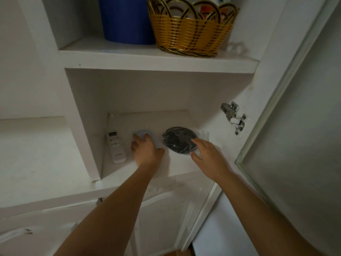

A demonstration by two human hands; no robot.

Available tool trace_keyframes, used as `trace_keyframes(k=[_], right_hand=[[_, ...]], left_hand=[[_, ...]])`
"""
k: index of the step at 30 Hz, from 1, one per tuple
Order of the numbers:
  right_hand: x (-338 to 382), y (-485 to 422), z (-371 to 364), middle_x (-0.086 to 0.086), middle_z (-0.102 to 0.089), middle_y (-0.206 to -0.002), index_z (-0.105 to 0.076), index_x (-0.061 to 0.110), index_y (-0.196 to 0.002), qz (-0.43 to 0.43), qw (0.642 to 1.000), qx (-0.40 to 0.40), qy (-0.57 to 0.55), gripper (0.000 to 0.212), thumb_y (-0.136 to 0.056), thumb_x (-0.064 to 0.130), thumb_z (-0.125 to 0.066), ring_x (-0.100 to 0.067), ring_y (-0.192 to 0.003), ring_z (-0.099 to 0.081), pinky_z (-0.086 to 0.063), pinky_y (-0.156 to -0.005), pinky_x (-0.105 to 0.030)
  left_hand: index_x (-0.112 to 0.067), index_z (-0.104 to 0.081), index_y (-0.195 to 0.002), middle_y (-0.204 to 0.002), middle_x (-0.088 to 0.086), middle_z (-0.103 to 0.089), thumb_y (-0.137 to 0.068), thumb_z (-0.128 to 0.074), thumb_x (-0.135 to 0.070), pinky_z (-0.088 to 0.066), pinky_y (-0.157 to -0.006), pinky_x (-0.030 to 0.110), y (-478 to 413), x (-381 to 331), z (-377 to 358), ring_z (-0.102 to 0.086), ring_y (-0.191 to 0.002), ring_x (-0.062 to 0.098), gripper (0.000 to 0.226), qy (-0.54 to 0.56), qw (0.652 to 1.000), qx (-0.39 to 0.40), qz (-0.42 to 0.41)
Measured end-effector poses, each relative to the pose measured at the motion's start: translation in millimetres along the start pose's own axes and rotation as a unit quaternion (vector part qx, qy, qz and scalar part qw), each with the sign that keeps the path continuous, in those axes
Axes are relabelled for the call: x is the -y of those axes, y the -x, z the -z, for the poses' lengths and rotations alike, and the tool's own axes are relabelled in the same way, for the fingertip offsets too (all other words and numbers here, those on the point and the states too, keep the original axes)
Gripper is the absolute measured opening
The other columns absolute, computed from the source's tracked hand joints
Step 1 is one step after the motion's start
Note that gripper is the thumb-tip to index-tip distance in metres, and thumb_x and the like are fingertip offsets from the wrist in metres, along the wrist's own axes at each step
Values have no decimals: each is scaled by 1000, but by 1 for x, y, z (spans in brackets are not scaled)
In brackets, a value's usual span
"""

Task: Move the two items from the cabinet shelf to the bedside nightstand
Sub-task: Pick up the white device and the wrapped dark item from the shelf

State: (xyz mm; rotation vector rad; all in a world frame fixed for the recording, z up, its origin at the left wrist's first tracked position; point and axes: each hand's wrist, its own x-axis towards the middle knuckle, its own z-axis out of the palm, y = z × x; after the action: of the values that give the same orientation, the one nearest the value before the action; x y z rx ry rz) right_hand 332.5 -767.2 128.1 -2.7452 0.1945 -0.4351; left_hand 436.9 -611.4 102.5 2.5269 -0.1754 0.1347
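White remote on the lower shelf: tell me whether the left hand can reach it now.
Probably yes. The left hand rests on the pale blue disc right beside the remote, same shelf, nothing between them; the cabinet side wall only crowds its far side.

The left hand covers most of the pale blue item; whether the fingers grip it cannot be told. The right hand hides the near edge of the dark wrapped bundle, its contents unclear. The top edge cuts off the blue container and the things in the basket. On the remote the markings are too small to read
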Motion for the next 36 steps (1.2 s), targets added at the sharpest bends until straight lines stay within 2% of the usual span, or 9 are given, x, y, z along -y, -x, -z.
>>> trace_keyframes(k=[5, 10, 18, 25, 36], right_hand=[[-2, -7, -5, -10, -43, -141, -37, 11, -137, 6, 1000, -2, 13, 49, -91, 26, -51, -25, -128, -37, -31, -107, -38], [0, -17, -12, -8, -34, -147, -33, 13, -139, 9, 998, 31, 50, 53, -92, 31, -50, -24, -133, -29, -25, -108, -35], [-3, -36, -35, -4, -15, -155, -19, 30, -144, -27, 989, 103, 104, 60, -92, 47, -43, -29, -141, -9, -23, -110, -50], [-6, -35, -37, -4, -23, -153, -26, 29, -143, -15, 991, 70, 111, 49, -96, 38, -37, -28, -140, -15, -30, -107, -43], [-6, -14, -29, -5, -29, -151, -30, 25, -141, 3, 993, 62, 105, 43, -99, 26, -32, -28, -138, -21, -30, -109, -41]], left_hand=[[-15, -30, -136, -148, 23, -12, -76, -65, -32, -32, -106, 49, 0, 5, 2, -26, -127, 44, 72, 24, 1000, -1, -3], [-18, -31, -136, -149, 20, -12, -74, -65, -29, -34, -104, 48, 2, 8, 9, -27, -128, 43, 72, 56, 998, -7, -14], [-19, -27, -137, -151, 19, -8, -76, -66, -28, -38, -100, 44, 14, 14, 21, -25, -130, 41, 74, 33, 997, -24, -59], [-20, -31, -136, -152, 17, -8, -74, -68, -27, -36, -103, 46, 16, 20, 24, -22, -132, 42, 72, 29, 997, -23, -69], [-18, -34, -134, -150, 17, -15, -73, -67, -27, -39, -99, 47, 27, 21, 16, -33, -125, 43, 70, 32, 997, -26, -61]])
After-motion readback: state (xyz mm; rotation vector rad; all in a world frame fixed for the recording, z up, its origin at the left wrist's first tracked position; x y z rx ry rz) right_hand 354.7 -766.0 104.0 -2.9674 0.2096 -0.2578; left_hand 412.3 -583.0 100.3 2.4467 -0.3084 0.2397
